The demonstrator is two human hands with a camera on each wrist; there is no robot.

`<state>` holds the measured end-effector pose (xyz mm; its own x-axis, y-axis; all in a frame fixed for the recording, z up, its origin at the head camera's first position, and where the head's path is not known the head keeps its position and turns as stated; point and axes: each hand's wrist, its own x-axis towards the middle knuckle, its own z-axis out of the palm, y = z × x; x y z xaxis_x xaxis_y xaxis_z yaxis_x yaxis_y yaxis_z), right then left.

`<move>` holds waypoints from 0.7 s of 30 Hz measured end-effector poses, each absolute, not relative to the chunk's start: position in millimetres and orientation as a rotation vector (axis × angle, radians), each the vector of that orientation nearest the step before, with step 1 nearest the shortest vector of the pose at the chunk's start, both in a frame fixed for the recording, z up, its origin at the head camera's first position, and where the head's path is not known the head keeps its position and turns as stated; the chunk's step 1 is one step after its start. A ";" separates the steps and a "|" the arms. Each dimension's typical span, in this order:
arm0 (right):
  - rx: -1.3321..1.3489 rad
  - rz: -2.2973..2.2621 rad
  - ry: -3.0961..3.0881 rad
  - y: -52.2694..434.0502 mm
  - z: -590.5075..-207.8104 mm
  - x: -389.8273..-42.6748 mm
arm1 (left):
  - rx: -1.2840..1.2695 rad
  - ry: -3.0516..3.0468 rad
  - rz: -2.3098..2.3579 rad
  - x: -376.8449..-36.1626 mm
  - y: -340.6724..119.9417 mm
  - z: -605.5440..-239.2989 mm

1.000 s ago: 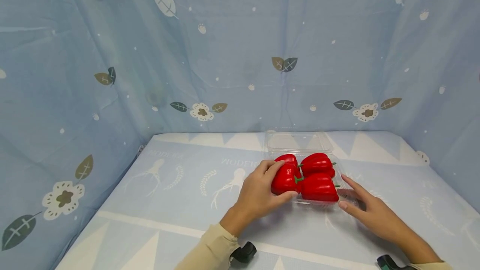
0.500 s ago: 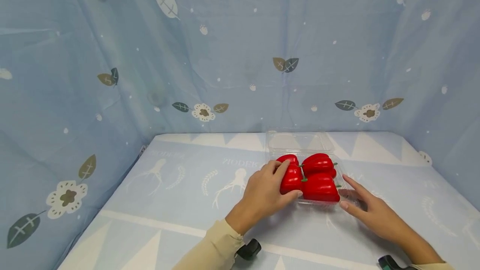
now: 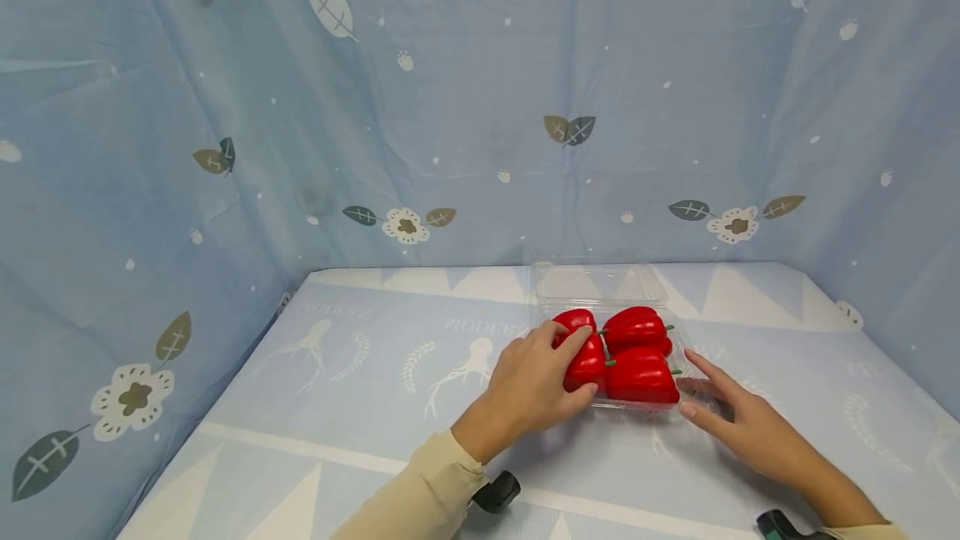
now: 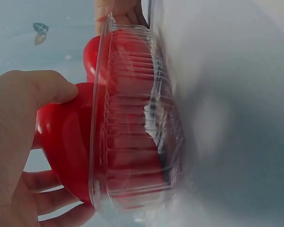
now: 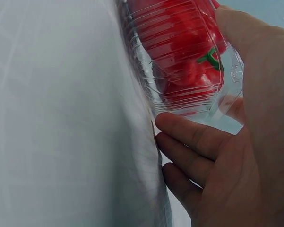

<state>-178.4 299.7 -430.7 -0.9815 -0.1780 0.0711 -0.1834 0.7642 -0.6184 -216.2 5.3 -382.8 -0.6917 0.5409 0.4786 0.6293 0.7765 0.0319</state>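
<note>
Several red bell peppers with green stems sit in a clear plastic box, whose ribbed wall [image 4: 132,101] shows in the left wrist view. My left hand [image 3: 521,377] grips the front-left bell pepper [image 3: 585,369], thumb on its near side and fingers over its top. In the left wrist view this bell pepper [image 4: 66,142] bulges above the box rim. A front-right bell pepper [image 3: 641,377] lies against it, with two more behind. At the box's right end, my right hand [image 3: 753,432] has thumb and forefinger spread about the corner, its other fingers loosely bent near the tabletop.
The box's clear lid [image 3: 600,283] lies folded back behind the peppers, close to the table's far edge. A patterned blue cloth [image 3: 480,107] rises behind and at the sides. Patterned sheeting [image 3: 300,407] covers the table.
My left hand and the front-left bell pepper have shifted right, up against its neighbour. The fingers have moved further over its top. The right hand and the box have stayed put.
</note>
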 end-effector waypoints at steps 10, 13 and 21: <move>0.291 1.052 -2.940 301.9 -435.1 -179.5 | -0.852 -2.596 -0.169 -215.8 13.3 -376.2; 0.305 1.060 -2.927 301.6 -435.8 -179.7 | -0.849 -2.623 -0.133 -215.5 14.2 -376.2; 0.297 1.026 -2.943 301.1 -430.3 -179.3 | -0.874 -2.598 -0.187 -218.0 13.3 -380.0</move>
